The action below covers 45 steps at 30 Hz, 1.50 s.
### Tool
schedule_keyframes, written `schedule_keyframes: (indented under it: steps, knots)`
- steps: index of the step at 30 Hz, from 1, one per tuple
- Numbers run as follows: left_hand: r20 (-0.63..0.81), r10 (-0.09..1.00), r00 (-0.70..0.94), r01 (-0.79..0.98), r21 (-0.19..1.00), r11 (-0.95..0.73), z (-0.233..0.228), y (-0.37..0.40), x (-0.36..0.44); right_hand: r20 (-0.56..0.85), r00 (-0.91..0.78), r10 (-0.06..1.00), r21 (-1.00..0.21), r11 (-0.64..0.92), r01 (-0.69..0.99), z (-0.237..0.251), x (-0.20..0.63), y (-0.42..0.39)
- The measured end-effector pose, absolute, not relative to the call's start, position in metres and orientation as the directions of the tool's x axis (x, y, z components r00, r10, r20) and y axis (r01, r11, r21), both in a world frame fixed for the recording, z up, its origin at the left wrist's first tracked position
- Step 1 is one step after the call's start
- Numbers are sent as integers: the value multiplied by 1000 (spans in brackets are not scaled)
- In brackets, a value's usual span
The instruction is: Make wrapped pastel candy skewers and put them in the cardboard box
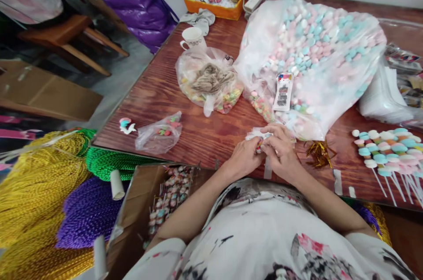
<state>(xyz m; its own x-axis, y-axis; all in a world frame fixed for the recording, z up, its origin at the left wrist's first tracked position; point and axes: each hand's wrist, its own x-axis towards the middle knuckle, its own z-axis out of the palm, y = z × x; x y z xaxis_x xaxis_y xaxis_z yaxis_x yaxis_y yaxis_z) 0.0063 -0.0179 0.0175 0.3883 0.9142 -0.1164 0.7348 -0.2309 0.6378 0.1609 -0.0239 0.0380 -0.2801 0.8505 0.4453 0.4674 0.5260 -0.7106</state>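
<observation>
My left hand (246, 156) and my right hand (282, 152) meet at the table's front edge. Both are closed on a small clear plastic packet (254, 133) with something colourful in it, mostly hidden by my fingers. Just behind my hands lies a big clear bag of pink, white and blue marshmallows (307, 37). A printed white label packet (283, 91) rests on that bag. To the right of my right hand is a bunch of gold tinsel ties (319, 153). Farther right lie several marshmallow skewers (390, 150) on white sticks.
On the wooden table (148, 90) are a bag of colourful sweets (228, 103), a smaller bag (158, 134), a mug (194, 39) and an orange tray (211, 6). A cardboard box (132, 209) of finished-looking skewers stands below the edge, beside gold cord bundles (29, 192).
</observation>
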Motion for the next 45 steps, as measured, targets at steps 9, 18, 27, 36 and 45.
schedule_keyframes:
  steps: [9, 18, 27, 36, 45]
  knots:
    - [-34, 914, 404, 514, 835, -196, 8, -22, 1, 521, 13, 853, -788, 476, 390, 40, 160, -36]
    - [-82, 909, 409, 204, 979, -4, 14, -30, -6, 193, -15, 981, -978, 191, -89, 57, 202, 6]
    - [-154, 880, 450, 156, 983, 93, 8, -26, -8, 119, -128, 985, -977, 93, -193, 58, 175, 0]
    - [-219, 800, 558, -8, 963, 270, 15, -29, -2, 180, -293, 939, -982, 187, -4, 51, 177, 4]
    - [-238, 800, 551, 140, 971, 193, 26, -25, -1, 167, -137, 976, -985, 158, -75, 58, 177, -4]
